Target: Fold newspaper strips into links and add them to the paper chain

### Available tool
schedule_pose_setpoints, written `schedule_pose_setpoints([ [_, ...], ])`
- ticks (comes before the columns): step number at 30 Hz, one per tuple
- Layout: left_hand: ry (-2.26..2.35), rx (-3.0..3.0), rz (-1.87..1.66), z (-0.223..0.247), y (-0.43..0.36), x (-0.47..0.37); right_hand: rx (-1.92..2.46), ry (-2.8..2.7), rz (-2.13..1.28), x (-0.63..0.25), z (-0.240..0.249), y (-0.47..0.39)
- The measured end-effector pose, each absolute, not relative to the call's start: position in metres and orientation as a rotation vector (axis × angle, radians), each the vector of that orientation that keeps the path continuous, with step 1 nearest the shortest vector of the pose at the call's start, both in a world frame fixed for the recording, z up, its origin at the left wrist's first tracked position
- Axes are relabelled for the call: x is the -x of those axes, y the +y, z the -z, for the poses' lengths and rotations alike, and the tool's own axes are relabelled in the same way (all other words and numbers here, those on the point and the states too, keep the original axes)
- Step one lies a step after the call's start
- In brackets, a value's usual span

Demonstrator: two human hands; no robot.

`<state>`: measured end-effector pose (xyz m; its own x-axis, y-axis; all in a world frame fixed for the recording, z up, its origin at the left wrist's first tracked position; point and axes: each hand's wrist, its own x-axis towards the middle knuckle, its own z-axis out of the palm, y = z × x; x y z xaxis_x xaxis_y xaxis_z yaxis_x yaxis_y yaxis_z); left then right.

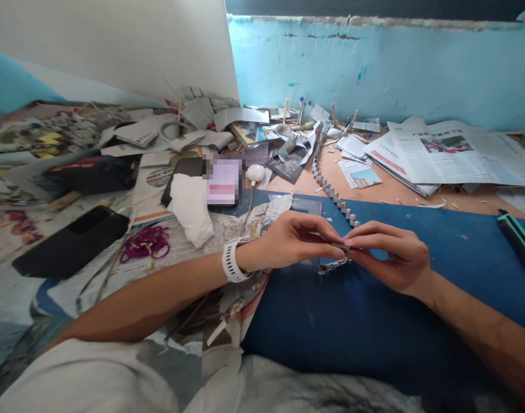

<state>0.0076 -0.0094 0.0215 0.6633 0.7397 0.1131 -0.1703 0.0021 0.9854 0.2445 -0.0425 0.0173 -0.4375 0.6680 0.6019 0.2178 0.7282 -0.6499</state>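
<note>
In the middle of the view my left hand (300, 240) and my right hand (393, 253) meet fingertip to fingertip above a blue mat (296, 321). Both are closed in a pinch on a small folded paper strip (342, 247), mostly covered by the fingers. A zigzag paper chain (334, 198) of folded links runs from the back of the table down behind my right hand. Another short stretch of linked paper hangs just under the fingers; whether it joins the pinched strip is hidden. A white watch band is around my left wrist.
Left of the mat are a phone (223, 182), a white round charger (255, 174), a crumpled tissue (191, 209), purple yarn (148, 244) and a black case (73, 241). Newspapers (469, 152) lie back right, a green-and-black cutter (518, 241) at the right edge. Paper scraps crowd the back.
</note>
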Motion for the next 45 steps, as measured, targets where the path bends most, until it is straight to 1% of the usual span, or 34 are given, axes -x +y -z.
schedule_pose_setpoints([
  [4, 0.560, -1.476, -0.847, -0.018, -0.008, -0.008, 0.744, -1.964, -0.540, -0.243, -0.016, -0.044],
  [8, 0.581, -1.518, -0.939, -0.016, -0.008, -0.010, 0.742, -1.948, -0.565, -0.243, -0.012, -0.044],
  [11, 0.597, -1.559, -0.961, -0.016, -0.009, -0.011, 0.735, -1.955, -0.523, -0.243, -0.011, -0.043],
  [15, 0.581, -1.606, -0.928, -0.015, -0.008, -0.010, 0.747, -1.966, -0.450, -0.241, -0.014, -0.043],
  [22, 0.698, -1.679, -0.836, -0.020, -0.011, -0.006, 0.794, -1.924, -0.319, -0.240, -0.017, -0.049],
  [27, 0.736, -1.679, -0.831, -0.027, -0.012, -0.008, 0.846, -1.924, -0.333, -0.238, -0.014, -0.053],
  [31, 0.765, -1.614, -0.821, -0.022, -0.008, -0.008, 0.898, -1.929, -0.314, -0.239, -0.010, -0.048],
  [35, 0.735, -1.473, -0.868, -0.011, -0.001, -0.007, 0.924, -2.154, -0.377, -0.243, -0.004, -0.043],
  [39, 0.753, -1.394, -0.936, -0.006, 0.002, -0.007, 0.794, -2.434, -0.485, -0.243, 0.007, -0.042],
  [42, 0.793, -1.427, -0.948, -0.006, 0.001, -0.008, 0.750, -2.449, -0.377, -0.244, 0.016, -0.038],
  [45, 0.778, -1.495, -0.941, -0.006, 0.000, -0.009, 0.887, -2.390, -0.229, -0.248, 0.021, -0.032],
])
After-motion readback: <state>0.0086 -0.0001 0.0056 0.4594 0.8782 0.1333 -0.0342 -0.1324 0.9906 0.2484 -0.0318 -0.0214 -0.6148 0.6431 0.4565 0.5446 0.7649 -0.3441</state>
